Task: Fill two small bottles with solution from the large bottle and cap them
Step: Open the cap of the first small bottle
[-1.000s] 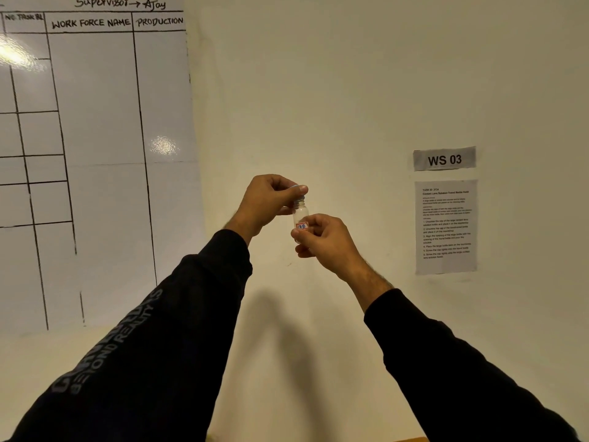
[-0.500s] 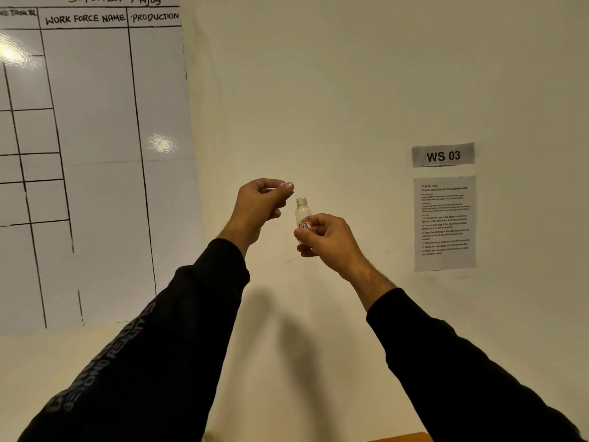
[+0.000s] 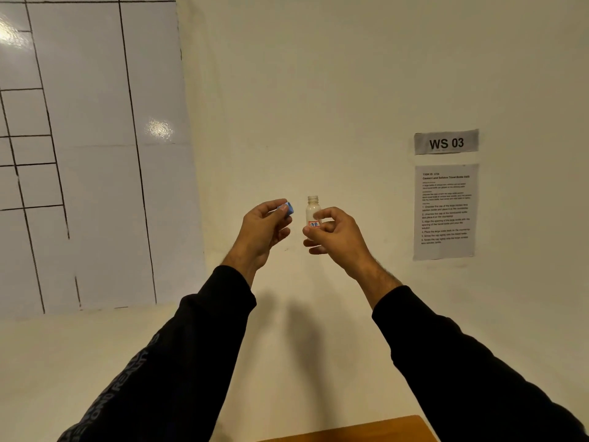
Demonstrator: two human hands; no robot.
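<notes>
A small clear bottle [image 3: 312, 209] with a red-framed label stands upright in the air before the wall, its threaded neck uncovered. My right hand [image 3: 334, 232] pinches it round the lower body, hiding the base. A little to its left, my left hand [image 3: 264, 229] pinches a small blue cap [image 3: 286, 208] between thumb and fingers, apart from the bottle. The large bottle and the second small bottle are out of view.
A whiteboard [image 3: 89, 148] with a drawn grid covers the wall on the left. A "WS 03" sign [image 3: 446, 141] and a printed instruction sheet [image 3: 445, 212] hang on the right. A strip of wooden tabletop [image 3: 366, 432] shows at the bottom edge.
My left hand was on the bottle's neck one second ago; it has since taken the blue cap off and drawn away to the left. Both hands sit lower in view.
</notes>
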